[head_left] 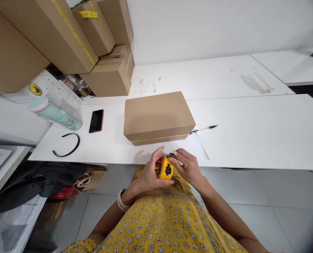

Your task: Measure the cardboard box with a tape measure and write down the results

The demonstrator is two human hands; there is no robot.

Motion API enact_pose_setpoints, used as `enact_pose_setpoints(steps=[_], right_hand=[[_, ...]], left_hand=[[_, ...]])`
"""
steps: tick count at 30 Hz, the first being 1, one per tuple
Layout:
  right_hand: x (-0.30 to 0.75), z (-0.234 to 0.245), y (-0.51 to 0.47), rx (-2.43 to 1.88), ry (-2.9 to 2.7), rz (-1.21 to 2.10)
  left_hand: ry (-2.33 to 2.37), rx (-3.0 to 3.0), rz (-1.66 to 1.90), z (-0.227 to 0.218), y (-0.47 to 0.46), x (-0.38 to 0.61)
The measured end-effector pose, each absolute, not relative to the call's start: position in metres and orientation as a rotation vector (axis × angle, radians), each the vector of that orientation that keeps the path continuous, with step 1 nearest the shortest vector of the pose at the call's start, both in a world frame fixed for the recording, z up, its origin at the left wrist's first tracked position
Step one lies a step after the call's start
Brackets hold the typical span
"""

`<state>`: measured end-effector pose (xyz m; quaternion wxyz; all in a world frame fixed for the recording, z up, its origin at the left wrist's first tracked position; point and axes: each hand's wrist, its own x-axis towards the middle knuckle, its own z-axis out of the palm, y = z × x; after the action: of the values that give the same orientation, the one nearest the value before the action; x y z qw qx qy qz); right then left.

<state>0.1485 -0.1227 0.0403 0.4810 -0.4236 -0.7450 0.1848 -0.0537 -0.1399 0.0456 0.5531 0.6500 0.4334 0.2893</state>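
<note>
Yellow, black-buttoned tape measure (166, 169); fingers (156, 154) of left hand (146, 175) and right hand (188, 167) clasp it.

Bright, even overhead light leaves only soft shadows beside the box (158, 117) on the white table (251, 140), while wide-angle distortion bends the edges and corners darken.
</note>
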Motion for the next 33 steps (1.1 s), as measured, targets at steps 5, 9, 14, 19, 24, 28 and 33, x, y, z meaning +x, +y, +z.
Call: enact_pose_setpoints(steps=[5, 9, 14, 19, 24, 28, 33], right_hand=[[0.169, 0.006, -0.114, -1.266, -1.806, 0.294], [0.179, -0.020, -0.107, -1.421, -1.952, 0.186], [0.178, -0.032, -0.108, -1.468, -2.138, 0.165], [0.179, -0.030, -0.108, -1.481, -2.130, 0.183], [0.180, -0.030, -0.118, -1.498, -2.108, 0.191], [0.176, -0.028, -0.132, -1.526, -2.085, 0.210], [0.200, -0.015, -0.123, -1.551, -1.862, 0.364]], left_hand=[[1.148, 1.657, 0.579, 0.051, -0.126, -0.060], [1.144, 1.825, 0.481, 0.053, -0.104, -0.060], [1.119, 1.833, 0.422, 0.050, -0.065, -0.052], [1.147, 2.039, 0.416, 0.048, -0.009, -0.041], [1.263, 2.225, 0.364, 0.052, 0.032, -0.042], [1.337, 2.290, 0.244, 0.050, 0.029, -0.059], [1.424, 2.326, 0.091, 0.045, 0.009, -0.075]])
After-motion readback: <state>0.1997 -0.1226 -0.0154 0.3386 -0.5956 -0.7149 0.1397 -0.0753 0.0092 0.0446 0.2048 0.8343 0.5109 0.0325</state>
